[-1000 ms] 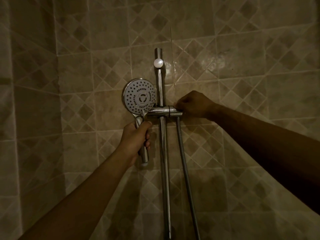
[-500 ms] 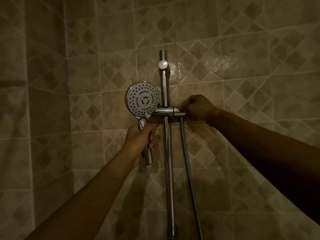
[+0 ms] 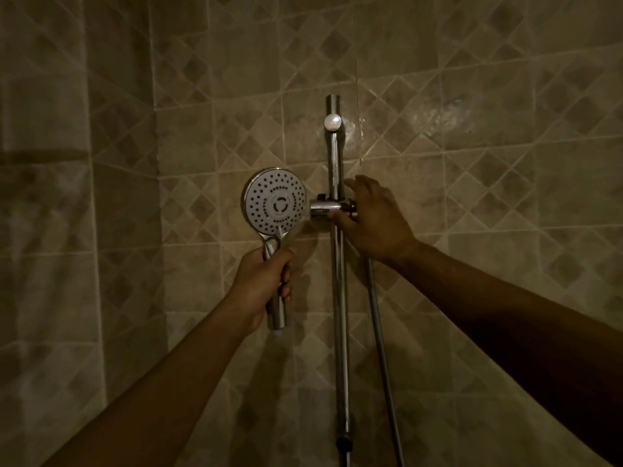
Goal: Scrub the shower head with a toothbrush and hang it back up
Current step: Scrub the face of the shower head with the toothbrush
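The round chrome shower head [image 3: 274, 201] faces me, its spray face full of small holes. My left hand [image 3: 264, 288] grips its handle [image 3: 277, 313] from the left. A thin pale stick [image 3: 280, 234], held with the handle, reaches up to the lower edge of the face; I cannot tell what it is. The head hangs just left of the chrome holder [image 3: 322, 207] on the vertical rail [image 3: 338, 298], with a small gap between them. My right hand [image 3: 374, 220] pinches the holder, thumb below and fingers above.
The metal hose [image 3: 381, 332] drops from behind my right wrist, to the right of the rail. Beige diamond-patterned tiles [image 3: 488, 163] cover the wall. The wall corner [image 3: 155, 230] runs down at the left. The light is dim.
The shower head has come off the holder and moved a little left. My right hand has shifted from the holder's right end to grip over its middle at the rail.
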